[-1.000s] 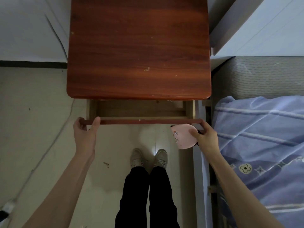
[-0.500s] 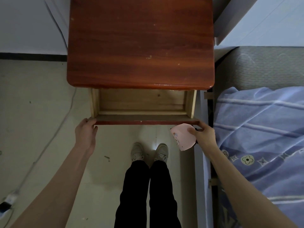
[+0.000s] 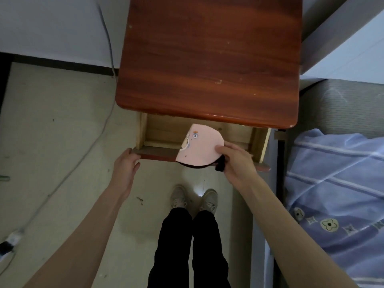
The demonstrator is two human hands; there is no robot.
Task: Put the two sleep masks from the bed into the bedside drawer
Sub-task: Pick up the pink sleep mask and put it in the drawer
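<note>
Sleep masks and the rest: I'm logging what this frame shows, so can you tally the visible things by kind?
Sleep masks: 2, a pink mask with a dark mask under it, only partly seen
Hands: 2, left hand, right hand
Drawers: 1, open drawer
Nightstands: 1, nightstand
Shoes: 2, shoes
Total: 8

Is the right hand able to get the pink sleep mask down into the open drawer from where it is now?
Probably yes. The right hand holds the pink sleep mask over the open drawer; nothing visible blocks the way, and the left hand rests at the drawer front.
</note>
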